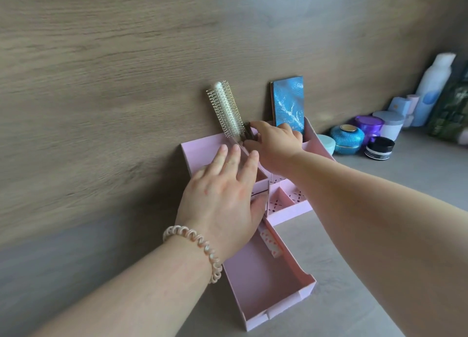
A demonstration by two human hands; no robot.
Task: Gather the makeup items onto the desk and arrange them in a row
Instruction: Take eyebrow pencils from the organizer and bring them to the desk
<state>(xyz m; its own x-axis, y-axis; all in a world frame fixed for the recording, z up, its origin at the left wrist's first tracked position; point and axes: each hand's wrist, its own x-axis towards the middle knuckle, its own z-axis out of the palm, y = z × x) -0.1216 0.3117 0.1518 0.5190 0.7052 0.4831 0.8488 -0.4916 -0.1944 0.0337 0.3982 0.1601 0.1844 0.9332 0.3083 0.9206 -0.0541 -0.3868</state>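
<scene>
In the head view, a pink compartmented organiser box (200, 152) stood on the grey bench (379, 184), its back edge against the wood-grain wall panel (126, 83). A long pink drawer (268, 286) was pulled out of its front towards the viewer, and a small pink patterned piece (272, 243) lay in the drawer along its right wall.

A white round bristle hairbrush (224, 108) stood tilted in a rear compartment of the organiser. A flat blue box with a feather pattern (288, 103) stood upright in the right rear compartment.

The left hand (228, 197), with a pale coiled hair tie (200, 245) on its wrist, lay over the organiser's front with fingers straight and spread, holding nothing. The right hand (273, 144) reached over the rear compartments, its fingertips pinching a dark brown bundle (249, 133) just beside the brush; it was too blurred to name.

Right of the organiser, along the wall edge, stood a pale aqua-lidded pot (326, 143), a teal ribbed jar (347, 139), a purple jar (368, 126), a black-lidded jar (379, 148), a white round tub (390, 124) and a tall white bottle (435, 83). Bare bench surface lay between the drawer and these jars.
</scene>
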